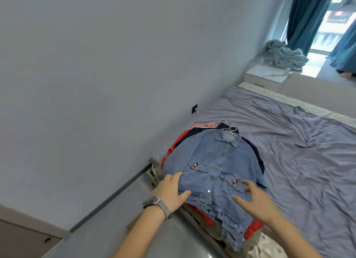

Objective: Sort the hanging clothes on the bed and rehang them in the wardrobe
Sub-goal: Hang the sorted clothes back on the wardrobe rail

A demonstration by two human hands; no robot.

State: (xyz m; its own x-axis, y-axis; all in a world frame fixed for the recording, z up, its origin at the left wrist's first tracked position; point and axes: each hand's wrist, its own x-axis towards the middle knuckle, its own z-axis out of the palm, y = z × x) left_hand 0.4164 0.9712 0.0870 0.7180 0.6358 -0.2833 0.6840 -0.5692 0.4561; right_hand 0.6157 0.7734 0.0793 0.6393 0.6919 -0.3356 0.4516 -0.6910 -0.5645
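Denim jacket (212,169) lies face up on top of the clothes pile (173,142) at the near left corner of the bed (298,142), buttoned, collar pointing away from me, hem hanging over the bed edge toward me. Its hanger (230,131) shows at the collar, with further hooks just behind it. Under the jacket I can see a dark navy garment (256,153), red fabric (254,228) along the left and near edges, and a pink piece (202,125) at the far end. My left hand (171,192) rests on the jacket's left side near the lower pocket, fingers spread and nearly straight, thumb laid on the denim, gripping nothing. My right hand (258,202) hovers just over the jacket's right pocket, fingers spread and slightly bent, holding nothing; whether it touches the cloth I cannot tell. A watch (156,202) sits on my left wrist. Grey sheet covers the rest of the bed. Blue curtains (308,16) hang at the far window, with a crumpled pale cloth (285,55) on the ledge below.
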